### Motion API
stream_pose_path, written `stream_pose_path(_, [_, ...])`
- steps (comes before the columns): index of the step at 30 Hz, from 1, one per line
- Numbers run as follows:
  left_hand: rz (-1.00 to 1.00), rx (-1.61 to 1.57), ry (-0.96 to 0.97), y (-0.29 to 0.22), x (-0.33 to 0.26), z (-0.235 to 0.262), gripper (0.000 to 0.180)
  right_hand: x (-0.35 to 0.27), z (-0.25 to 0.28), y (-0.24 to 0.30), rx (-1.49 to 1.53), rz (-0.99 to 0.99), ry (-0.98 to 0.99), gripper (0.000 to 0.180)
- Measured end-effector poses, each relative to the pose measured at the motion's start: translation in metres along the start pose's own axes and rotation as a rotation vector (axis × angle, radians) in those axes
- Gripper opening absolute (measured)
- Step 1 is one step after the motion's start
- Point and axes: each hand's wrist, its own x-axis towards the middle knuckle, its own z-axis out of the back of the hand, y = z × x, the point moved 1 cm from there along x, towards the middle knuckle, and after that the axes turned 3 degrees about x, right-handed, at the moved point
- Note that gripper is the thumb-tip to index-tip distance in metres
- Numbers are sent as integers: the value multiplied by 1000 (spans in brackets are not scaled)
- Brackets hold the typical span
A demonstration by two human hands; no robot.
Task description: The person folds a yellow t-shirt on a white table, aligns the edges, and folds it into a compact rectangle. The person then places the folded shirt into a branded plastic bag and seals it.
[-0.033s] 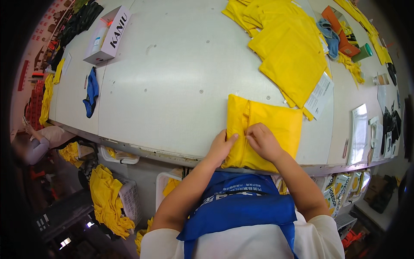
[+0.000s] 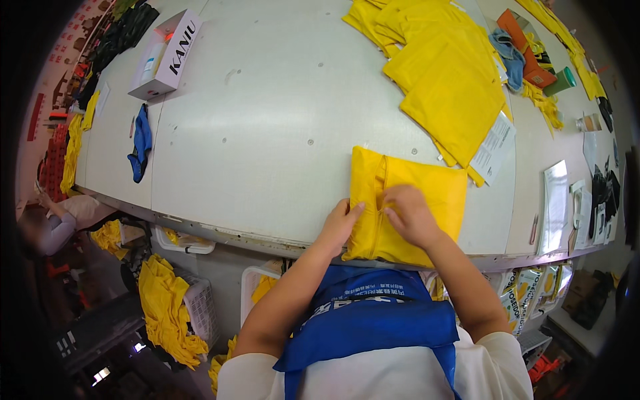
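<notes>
A folded yellow garment is being pressed flat by the spread left hand while its centre fold is being pinched by the right hand; edges are best kept aligned.

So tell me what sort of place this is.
Probably a garment workshop or packing room: both hands press a folded yellow garment at a long white worktable, a stack of yellow garments behind, baskets of yellow cloth below.

Plain yellow folded garment, white table, blue cloth, blue apron
</notes>
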Motion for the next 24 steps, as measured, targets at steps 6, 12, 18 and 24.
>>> stream_pose_path(6, [-13,-24,67,-11,14,-10,41,22,38,-65,-391,-454,214,37])
stream_pose_path(12, [-33,-29,153,-15,-10,-14,57,-8,18,-29,-448,-446,139,37])
stream_pose_path(18, [-338,807,-208,2,-19,-37,67,-11,6,-33,-408,-415,-98,28])
stream_pose_path(24, [-284,746,-209,-1,-12,-32,64,-33,19,23,-70,-103,44,26])
